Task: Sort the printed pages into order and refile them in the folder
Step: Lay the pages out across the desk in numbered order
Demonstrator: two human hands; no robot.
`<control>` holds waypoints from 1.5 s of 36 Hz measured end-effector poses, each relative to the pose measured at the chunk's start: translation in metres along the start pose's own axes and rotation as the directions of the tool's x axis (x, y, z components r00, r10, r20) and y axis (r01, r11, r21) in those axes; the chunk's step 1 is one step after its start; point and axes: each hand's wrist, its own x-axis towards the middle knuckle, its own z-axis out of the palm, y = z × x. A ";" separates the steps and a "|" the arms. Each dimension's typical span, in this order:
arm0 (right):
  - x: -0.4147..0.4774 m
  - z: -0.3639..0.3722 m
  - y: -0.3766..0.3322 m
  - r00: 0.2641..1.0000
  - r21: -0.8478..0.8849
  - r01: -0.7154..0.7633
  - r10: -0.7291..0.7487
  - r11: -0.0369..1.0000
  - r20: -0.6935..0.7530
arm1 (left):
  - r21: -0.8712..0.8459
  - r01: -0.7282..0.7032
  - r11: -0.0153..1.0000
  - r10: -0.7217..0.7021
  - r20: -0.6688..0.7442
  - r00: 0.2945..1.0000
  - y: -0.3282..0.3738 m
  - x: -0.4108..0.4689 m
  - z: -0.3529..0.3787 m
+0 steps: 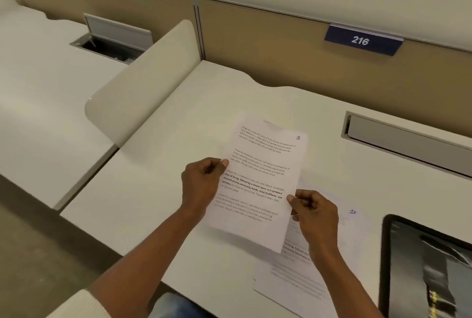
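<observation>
The page marked 1 (pixel 260 177) is held up just off the desk (pixel 178 139) in the middle of the frame. Its long side runs from the upper centre down toward the lower centre, with the bottom end leaning a little to the left. The handwritten number sits in its top right corner.

The left hand (pixel 201 185) has the page's left edge about halfway down, thumb on top of the paper and fingers curled behind. The right hand (pixel 316 213) pinches the right edge lower down, thumb to forefinger, with the other fingers folded in. So both hands are closed on this one sheet, and both forearms come up from the bottom of the frame at a slant.

Below it and to the right, a sheet marked 10 (pixel 288 282) lies flat on the desk. The held page's lower corner hangs over it, and there may be more sheets underneath; I can't tell.

What matters now is where the folder (pixel 419 266) sits. It lies dark and glossy at the lower right edge of the frame, beyond the flat sheet, its long side running roughly up and down the picture. It is nearer the right hand and well away from the left. I'd judge that anything bound for it has to travel rightward across the sheet marked 10, with the right hand leading.
</observation>
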 end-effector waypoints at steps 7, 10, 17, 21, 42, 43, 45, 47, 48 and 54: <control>0.033 0.062 -0.022 1.000 0.019 0.005 -0.005 1.000 0.008 | 0.131 -0.038 0.991 0.045 -0.052 0.998 -0.001 0.075 -0.035; 0.049 0.098 -0.032 1.000 0.004 0.006 -0.006 1.000 0.013 | 0.184 -0.052 0.982 0.059 -0.031 0.998 -0.002 0.121 -0.051; 0.095 0.189 -0.054 0.999 -0.022 -0.026 0.025 0.999 -0.046 | 0.378 -0.105 0.920 0.085 0.070 0.994 -0.001 0.239 -0.081; 0.130 0.235 -0.063 0.994 -0.055 -0.033 0.027 0.998 -0.103 | 0.419 -0.077 0.905 0.056 0.062 0.997 0.001 0.301 -0.086; 0.301 0.362 -0.087 0.977 -0.339 0.043 -0.110 0.940 -0.181 | 0.823 -0.074 0.563 0.126 0.003 0.992 0.021 0.481 -0.052; 0.304 0.365 -0.088 0.977 -0.352 0.045 -0.114 0.935 -0.178 | 0.840 -0.087 0.535 0.137 0.015 0.990 0.021 0.483 -0.048; 0.311 0.370 -0.086 0.977 -0.374 0.044 -0.118 0.926 -0.176 | 0.868 -0.102 0.487 0.155 0.030 0.987 0.021 0.487 -0.042; 0.316 0.374 -0.084 0.976 -0.405 0.047 -0.128 0.913 -0.175 | 0.885 -0.119 0.449 0.160 0.051 0.986 0.022 0.491 -0.037; 0.318 0.376 -0.083 0.975 -0.421 0.053 -0.137 0.906 -0.174 | 0.892 -0.126 0.435 0.157 0.062 0.986 0.022 0.493 -0.036; 0.327 0.380 -0.078 0.968 -0.477 0.108 -0.202 0.872 -0.149 | 0.921 -0.145 0.362 0.176 0.085 0.981 0.021 0.502 -0.029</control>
